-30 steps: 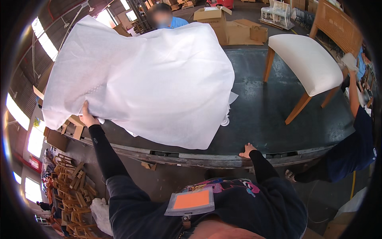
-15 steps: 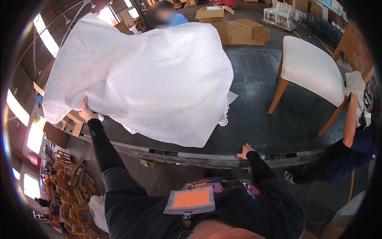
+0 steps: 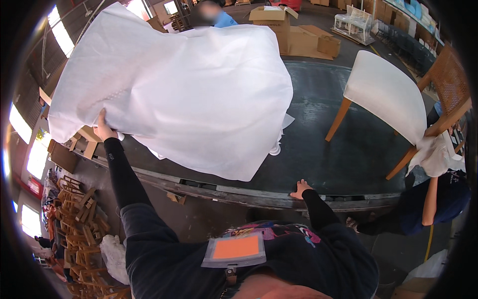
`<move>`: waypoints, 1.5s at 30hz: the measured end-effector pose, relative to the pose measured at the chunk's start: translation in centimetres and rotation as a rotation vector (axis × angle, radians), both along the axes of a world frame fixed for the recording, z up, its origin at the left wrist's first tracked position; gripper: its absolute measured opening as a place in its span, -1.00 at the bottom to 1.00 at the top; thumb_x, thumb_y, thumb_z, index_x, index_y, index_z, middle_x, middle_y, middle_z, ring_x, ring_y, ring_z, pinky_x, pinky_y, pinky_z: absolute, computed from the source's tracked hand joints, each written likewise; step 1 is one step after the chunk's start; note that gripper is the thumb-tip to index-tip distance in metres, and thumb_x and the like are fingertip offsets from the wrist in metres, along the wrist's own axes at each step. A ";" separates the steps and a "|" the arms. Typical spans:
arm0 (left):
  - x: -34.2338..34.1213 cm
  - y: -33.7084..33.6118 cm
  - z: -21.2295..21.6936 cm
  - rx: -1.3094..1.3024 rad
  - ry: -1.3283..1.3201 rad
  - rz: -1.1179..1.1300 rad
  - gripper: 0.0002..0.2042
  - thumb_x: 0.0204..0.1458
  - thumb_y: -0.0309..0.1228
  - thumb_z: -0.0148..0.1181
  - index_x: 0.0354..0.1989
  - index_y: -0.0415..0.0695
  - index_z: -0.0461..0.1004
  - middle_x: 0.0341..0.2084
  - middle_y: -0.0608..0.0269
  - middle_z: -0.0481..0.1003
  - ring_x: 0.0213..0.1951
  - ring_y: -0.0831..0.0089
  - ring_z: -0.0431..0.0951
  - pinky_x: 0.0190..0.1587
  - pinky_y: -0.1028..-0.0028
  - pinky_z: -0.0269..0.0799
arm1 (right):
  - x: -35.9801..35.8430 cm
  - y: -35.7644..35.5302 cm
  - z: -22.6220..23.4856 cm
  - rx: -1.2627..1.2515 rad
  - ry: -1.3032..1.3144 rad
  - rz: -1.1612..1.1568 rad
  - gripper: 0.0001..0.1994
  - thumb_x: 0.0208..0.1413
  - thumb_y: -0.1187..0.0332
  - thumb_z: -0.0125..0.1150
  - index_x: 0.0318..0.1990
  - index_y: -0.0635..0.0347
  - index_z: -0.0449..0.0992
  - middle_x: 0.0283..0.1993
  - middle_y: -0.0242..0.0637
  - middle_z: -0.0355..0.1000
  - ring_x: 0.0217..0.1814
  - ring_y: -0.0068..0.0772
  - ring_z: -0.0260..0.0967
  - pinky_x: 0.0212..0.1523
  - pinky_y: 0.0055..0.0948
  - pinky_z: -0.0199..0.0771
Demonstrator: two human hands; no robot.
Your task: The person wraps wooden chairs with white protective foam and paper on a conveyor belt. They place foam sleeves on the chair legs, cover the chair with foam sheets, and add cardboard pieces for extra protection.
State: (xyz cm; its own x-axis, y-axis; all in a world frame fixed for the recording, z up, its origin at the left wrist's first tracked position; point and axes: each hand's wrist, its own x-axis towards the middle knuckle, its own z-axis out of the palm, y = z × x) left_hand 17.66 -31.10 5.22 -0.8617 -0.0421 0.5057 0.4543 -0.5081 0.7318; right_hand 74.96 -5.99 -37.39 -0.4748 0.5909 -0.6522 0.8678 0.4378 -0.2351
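Note:
A large white cover (image 3: pixel 199 94) drapes over a bulky piece on the table; a dotted pattern shows faintly through it near my left hand (image 3: pixel 103 128). That hand grips the cover at its left side, one digit lying on the fabric and the others partly hidden. My right hand (image 3: pixel 300 190) rests on the table's near edge, fingers apart, holding nothing. At the right stands a wooden chair (image 3: pixel 386 92) with a pale upholstered seat and a cane back. Beside its rear leg, a co-worker's arm (image 3: pixel 430 202) reaches up to a whitish cloth (image 3: pixel 431 154).
The dark table (image 3: pixel 318 149) has a metal-edged rim in front of me. Beyond it are an open cardboard box (image 3: pixel 270 30), flattened cardboard and another person (image 3: pixel 211 15). Wooden chair frames (image 3: pixel 79 229) are piled on the floor at lower left.
The cane-back chair has shifted and turned slightly toward me, and the co-worker's cloth has moved lower. My left hand keeps its hold on the cover; my right hand stays at the table edge.

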 end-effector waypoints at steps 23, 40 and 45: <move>0.1 -0.8 -0.3 0.028 0.015 0.013 -0.48 -0.15 -0.46 0.43 0.05 -0.28 0.43 -0.05 0.06 0.52 -0.06 0.18 0.56 0.02 0.19 0.53 | -1.1 0.1 -0.4 -0.025 0.004 -0.001 0.04 0.03 -0.22 0.26 0.46 0.34 -0.05 0.57 0.05 -0.26 0.60 0.06 -0.23 0.46 -0.07 0.10; -1.2 -3.6 0.5 0.089 0.005 0.057 -0.56 -0.21 -0.47 0.48 -0.10 -0.27 0.50 -0.23 0.14 0.60 -0.22 0.29 0.61 -0.10 0.32 0.53 | -3.5 -0.3 -0.2 -0.009 -0.055 0.164 0.21 -0.14 -0.33 0.33 0.45 0.42 -0.06 0.54 0.22 -0.20 0.58 0.11 -0.15 0.49 -0.15 0.03; -0.5 -4.2 1.3 0.086 -0.035 0.026 -0.54 -0.23 -0.45 0.49 -0.10 -0.27 0.50 -0.23 0.12 0.60 -0.21 0.28 0.61 -0.09 0.32 0.54 | -3.8 0.1 -0.7 0.000 -0.059 0.195 0.22 -0.16 -0.35 0.34 0.45 0.42 -0.04 0.54 0.23 -0.19 0.56 0.12 -0.10 0.47 -0.13 0.06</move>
State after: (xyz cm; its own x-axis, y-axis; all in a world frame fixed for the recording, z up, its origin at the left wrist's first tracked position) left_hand 17.12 -35.34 6.52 -0.8770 -0.1063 0.4686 0.4426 -0.5583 0.7017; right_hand 71.14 -5.90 -38.09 -0.5413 0.4915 -0.6823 0.7789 0.5988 -0.1865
